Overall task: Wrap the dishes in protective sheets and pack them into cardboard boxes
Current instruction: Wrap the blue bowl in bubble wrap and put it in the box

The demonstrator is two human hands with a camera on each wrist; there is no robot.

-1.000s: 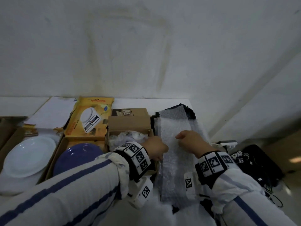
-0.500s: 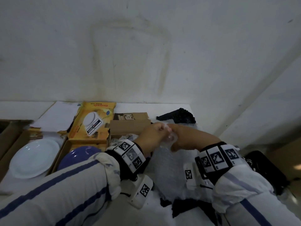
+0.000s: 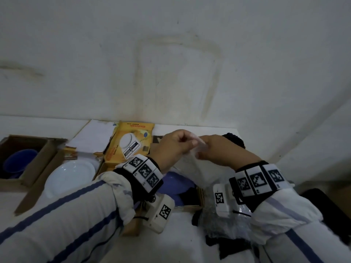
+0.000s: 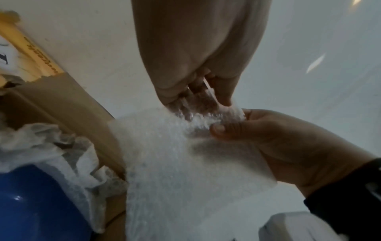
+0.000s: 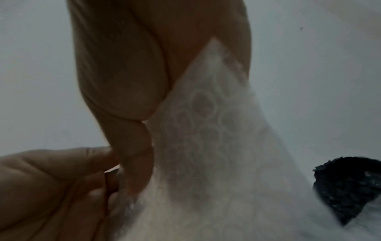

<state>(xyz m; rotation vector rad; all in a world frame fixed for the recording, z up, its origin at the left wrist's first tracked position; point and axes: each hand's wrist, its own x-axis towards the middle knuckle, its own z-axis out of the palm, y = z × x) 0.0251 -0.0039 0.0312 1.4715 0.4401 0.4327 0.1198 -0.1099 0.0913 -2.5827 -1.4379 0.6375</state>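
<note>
Both hands hold up one end of a clear bubble wrap sheet (image 3: 191,168) above the table. My left hand (image 3: 182,144) pinches its top edge, and my right hand (image 3: 206,149) pinches it right beside the left. The sheet hangs down from the fingers toward the table. In the left wrist view my left hand (image 4: 198,96) grips the bubble wrap (image 4: 185,163) next to my right hand (image 4: 228,125). A blue plate (image 3: 176,185) lies in an open cardboard box (image 3: 199,196) under my left wrist. A white plate (image 3: 70,177) lies further left.
An open cardboard box (image 3: 43,162) at the far left holds a blue bowl (image 3: 19,160). A yellow kitchen-scale box (image 3: 129,143) and white papers (image 3: 93,137) lie by the wall. Crumpled white paper (image 4: 68,154) fills the box beside the blue plate. Black material (image 3: 233,139) lies behind the right hand.
The sheet lay flat on the table under both hands. Both hands came together, pinched its far end and lifted it up off the table.
</note>
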